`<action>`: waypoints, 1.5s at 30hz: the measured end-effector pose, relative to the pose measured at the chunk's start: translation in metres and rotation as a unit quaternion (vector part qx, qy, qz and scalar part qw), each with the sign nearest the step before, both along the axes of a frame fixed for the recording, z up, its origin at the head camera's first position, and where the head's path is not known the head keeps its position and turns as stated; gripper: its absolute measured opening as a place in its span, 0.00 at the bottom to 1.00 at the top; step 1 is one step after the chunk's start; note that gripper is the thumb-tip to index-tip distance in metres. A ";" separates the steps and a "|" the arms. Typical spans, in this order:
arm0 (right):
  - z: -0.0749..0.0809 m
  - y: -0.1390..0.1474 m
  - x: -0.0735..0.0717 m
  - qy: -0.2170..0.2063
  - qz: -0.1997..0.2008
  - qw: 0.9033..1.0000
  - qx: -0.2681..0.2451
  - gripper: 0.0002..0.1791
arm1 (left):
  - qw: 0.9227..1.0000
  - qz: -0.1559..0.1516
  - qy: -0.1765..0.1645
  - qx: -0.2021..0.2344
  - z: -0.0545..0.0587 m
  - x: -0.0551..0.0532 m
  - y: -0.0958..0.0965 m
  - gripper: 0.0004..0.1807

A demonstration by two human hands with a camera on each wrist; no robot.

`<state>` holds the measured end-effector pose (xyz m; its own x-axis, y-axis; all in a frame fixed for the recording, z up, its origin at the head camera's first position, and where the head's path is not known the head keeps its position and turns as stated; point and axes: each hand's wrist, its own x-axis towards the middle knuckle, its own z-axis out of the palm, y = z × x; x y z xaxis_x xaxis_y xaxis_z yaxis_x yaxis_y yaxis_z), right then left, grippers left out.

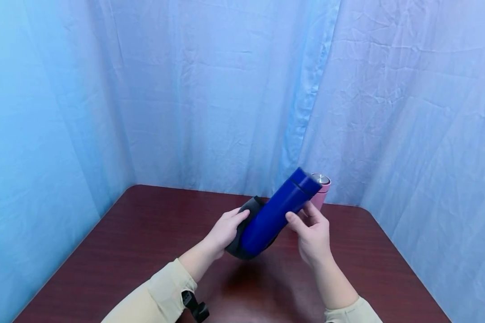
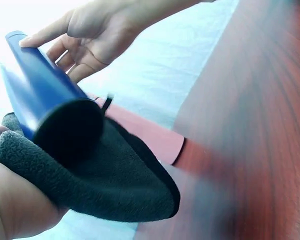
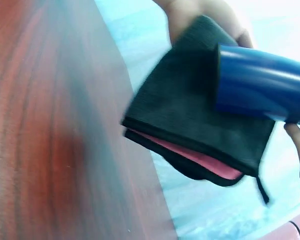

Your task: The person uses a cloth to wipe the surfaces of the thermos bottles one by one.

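Note:
A blue thermos bottle [image 1: 272, 215] is held tilted above the table, its lid end up and to the right. My left hand [image 1: 226, 231] grips a folded dark grey cloth [image 2: 125, 185], thumb on top, with the cloth under the bottle's lower end. Near the lid, my right hand [image 1: 315, 233] holds the bottle between thumb and fingers. In the right wrist view the cloth [image 3: 185, 100] hangs in layers with a black edge and a small loop, and the round base of the bottle [image 3: 260, 85] lies against it.
Behind the right hand a pink thermos bottle [image 1: 318, 199] with a shiny metal-topped lid stands upright on the dark red wooden table [image 1: 165, 224]. Pale blue curtains [image 1: 210, 98] enclose the table at the back and both sides. A black device [image 1: 196, 307] is strapped at the left sleeve.

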<state>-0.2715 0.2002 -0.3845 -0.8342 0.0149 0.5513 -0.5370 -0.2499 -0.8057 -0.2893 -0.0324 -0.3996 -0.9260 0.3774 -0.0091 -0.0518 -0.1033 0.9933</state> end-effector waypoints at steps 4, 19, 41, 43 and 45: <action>0.002 0.005 -0.008 -0.018 0.017 0.997 -0.066 0.22 | 0.998 0.026 0.060 0.005 -0.002 0.007 0.002 0.26; -0.018 -0.012 0.001 -0.065 -0.018 0.992 0.104 0.31 | 0.963 0.070 0.258 0.038 0.029 0.010 0.027 0.22; -0.012 0.004 -0.012 -0.183 0.039 0.982 0.021 0.28 | 0.922 0.080 0.374 -0.067 0.003 0.010 0.031 0.26; -0.013 0.001 -0.010 -0.174 0.049 0.983 0.035 0.29 | 0.925 0.082 0.363 -0.070 0.004 0.003 0.031 0.26; -0.012 -0.002 -0.007 -0.167 0.054 0.984 0.042 0.30 | 0.937 0.076 0.334 -0.073 0.004 -0.002 0.029 0.25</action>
<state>-0.2783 0.1983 -0.3965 -0.9633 -0.1178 0.2412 -0.2123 -0.2156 -0.9531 -0.2909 -0.0035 -0.3954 -0.7857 0.2816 0.5508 0.5913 0.0803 0.8024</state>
